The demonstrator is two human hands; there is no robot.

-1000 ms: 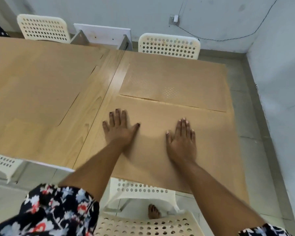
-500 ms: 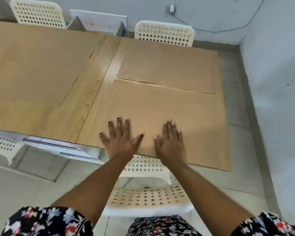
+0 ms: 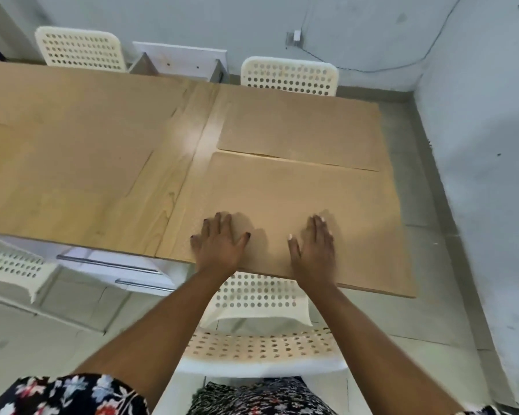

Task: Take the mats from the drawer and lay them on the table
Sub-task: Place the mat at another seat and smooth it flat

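Both hands lie flat on the near mat (image 3: 297,202), which sits at the right end of the table (image 3: 174,187): the left hand (image 3: 219,247) and the right hand (image 3: 313,250) each have straight, spread fingers pressing down close to the mat's front edge, holding nothing. This mat covers the near right corner of the table, and its front edge runs along the table's front edge, perhaps a little past it; that cannot be told for sure. Just beyond it a second mat (image 3: 300,127) lies flat at the far right corner, the two nearly touching with a thin seam between them. Farther left, pale rectangular outlines on the table suggest more mats (image 3: 72,130) already laid, though their colour is so close to the wood that it is hard to count them. Below the table's front edge on the left, drawer fronts with metal handles (image 3: 108,265) show; whether a drawer holds more mats cannot be seen. Judging from this, the task looks well advanced: the near mat is down and seems to need only a last smoothing or squaring. A white chair (image 3: 261,348) stands tucked under the near edge.
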